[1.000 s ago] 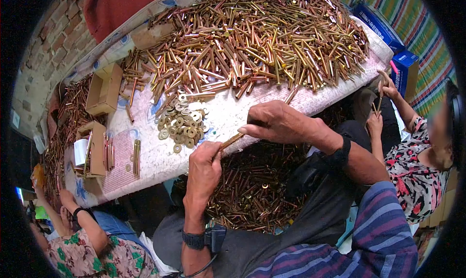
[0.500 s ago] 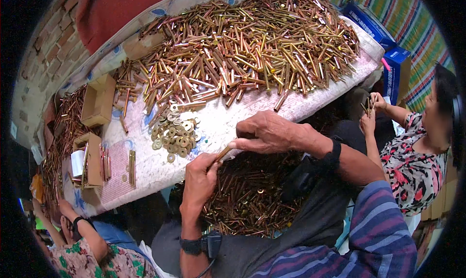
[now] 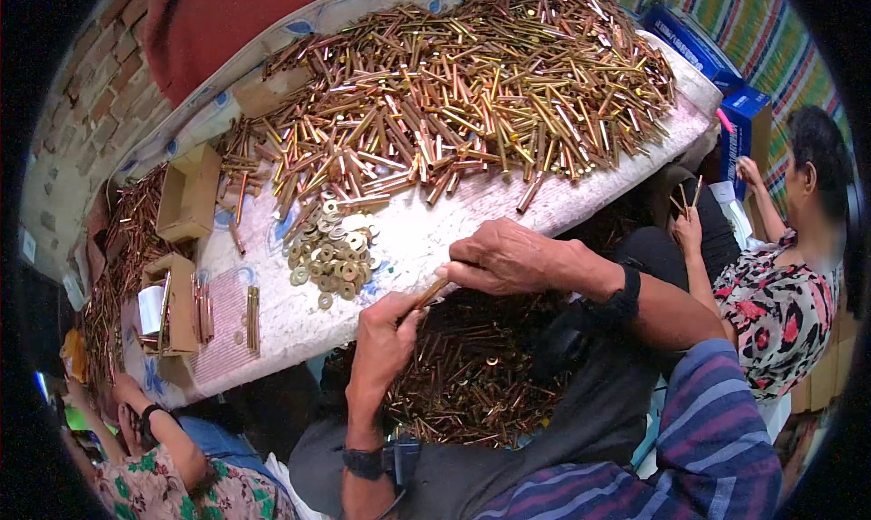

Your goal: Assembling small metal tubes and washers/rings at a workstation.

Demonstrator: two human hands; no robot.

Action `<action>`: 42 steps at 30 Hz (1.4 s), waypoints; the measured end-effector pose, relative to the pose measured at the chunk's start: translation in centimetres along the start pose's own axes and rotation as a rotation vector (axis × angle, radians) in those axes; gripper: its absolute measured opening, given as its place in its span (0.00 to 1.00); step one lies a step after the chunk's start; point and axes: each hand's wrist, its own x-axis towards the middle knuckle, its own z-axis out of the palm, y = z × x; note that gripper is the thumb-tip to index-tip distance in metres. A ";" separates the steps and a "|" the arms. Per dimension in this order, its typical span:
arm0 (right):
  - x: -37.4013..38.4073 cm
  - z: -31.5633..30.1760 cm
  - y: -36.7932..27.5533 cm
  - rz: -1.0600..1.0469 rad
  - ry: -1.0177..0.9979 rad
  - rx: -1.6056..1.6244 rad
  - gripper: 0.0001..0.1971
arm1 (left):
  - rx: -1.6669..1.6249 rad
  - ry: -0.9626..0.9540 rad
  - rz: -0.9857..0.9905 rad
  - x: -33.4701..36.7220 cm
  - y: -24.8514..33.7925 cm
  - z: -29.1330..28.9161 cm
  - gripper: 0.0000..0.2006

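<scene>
Brass-coloured slim metal rod (image 3: 433, 292), centre of the frame
Left hand (image 3: 383, 340) fingers clasp its lower end, right hand (image 3: 510, 259) fingers its upper; flat round metal washers (image 3: 337, 253) lie heaped left of centre.

Left grip (image 3: 385, 334): fingers curled in, left forearm (image 3: 365, 411) rising steeply from below. Right grip (image 3: 499, 259): fingers bent, back upward, right forearm (image 3: 670, 309) slanting across. Grips near each other.
</scene>
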 end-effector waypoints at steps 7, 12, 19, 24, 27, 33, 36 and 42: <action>-0.2 0.2 0.6 0.071 -0.058 0.007 0.22 | -0.089 0.006 0.051 -0.2 -0.1 0.8 0.09; -0.1 1.2 0.8 0.042 -0.064 0.012 0.21 | 0.016 -0.015 0.036 -0.1 0.7 0.3 0.10; 0.0 0.5 0.6 0.033 -0.036 -0.044 0.24 | -0.041 -0.022 -0.031 0.0 0.4 0.3 0.10; -0.5 1.0 1.2 -0.006 -0.085 0.014 0.23 | -0.076 -0.010 0.005 0.0 -0.3 0.6 0.10; -0.5 1.0 1.0 0.175 -0.187 0.096 0.24 | -0.041 0.007 0.068 -0.1 -0.6 1.0 0.09; -0.7 0.3 0.7 0.109 -0.131 0.054 0.26 | -0.023 0.026 0.039 -0.3 0.2 1.0 0.08; -1.0 0.4 0.8 0.063 -0.128 0.066 0.25 | -0.005 0.005 0.040 -0.4 0.0 1.0 0.08; -1.3 0.7 0.4 0.271 -0.311 0.077 0.26 | 0.054 -0.003 0.091 -1.5 -1.3 2.0 0.09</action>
